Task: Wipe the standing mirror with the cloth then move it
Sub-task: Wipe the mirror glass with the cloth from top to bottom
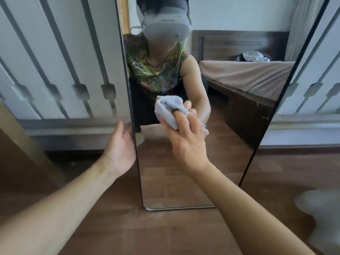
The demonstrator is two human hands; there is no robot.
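Wiping is the step in hand, and the move comes after it. The mirror (174, 186) stands upright on the wooden floor (276, 181), filling the middle of the frame, its bottom edge on the boards at lower centre. Behind it, from upper left to upper right, runs a white panelled wall (55, 61). The cloth (172, 122), a pale bunched rag, sits against the glass just above the centre of the frame.

The right hand (185, 138) reaches in from the lower right with the forearm stretched out and the back of the hand towards the camera. Its fingers are spread and bent over the cloth, bunching it and pressing it flat to the glass. The left hand (121, 150) comes in from the lower left and holds the mirror's left edge at about mid-height. The thumb lies on the near side and the fingers curl round the frame, so the grip is narrow and steadying.

Most of the glass below the cloth looks unwiped from here, though smears are hard to judge. The next move probably calls for sweeping the cloth down and across while the left hand braces the edge. Only then would both hands take the frame to shift it. A bed (246, 74) shows in the reflection at upper right. A pale blurred patch at lower right cannot be made out.
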